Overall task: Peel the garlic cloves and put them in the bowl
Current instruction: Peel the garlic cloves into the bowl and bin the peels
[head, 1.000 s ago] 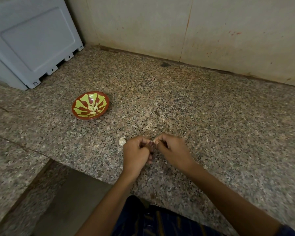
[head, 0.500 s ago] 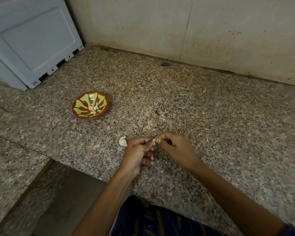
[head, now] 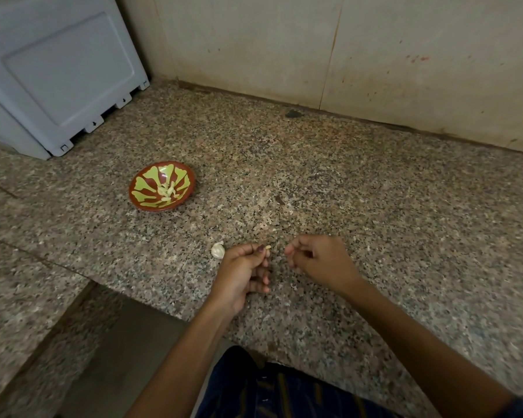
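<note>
Pinching a small pale garlic clove (head: pixel 268 246), left hand (head: pixel 242 274) fingers curled.

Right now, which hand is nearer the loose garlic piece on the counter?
Left. The left hand sits just right of the garlic piece, nearly touching it. The right hand is farther right, beyond the left hand.

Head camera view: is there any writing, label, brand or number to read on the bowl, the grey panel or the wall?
None can be read.
Bowl: a red and green painted pattern only.
Grey plastic panel: small moulded marks along its lower edge, too small to read.
Wall: stains only.
</note>
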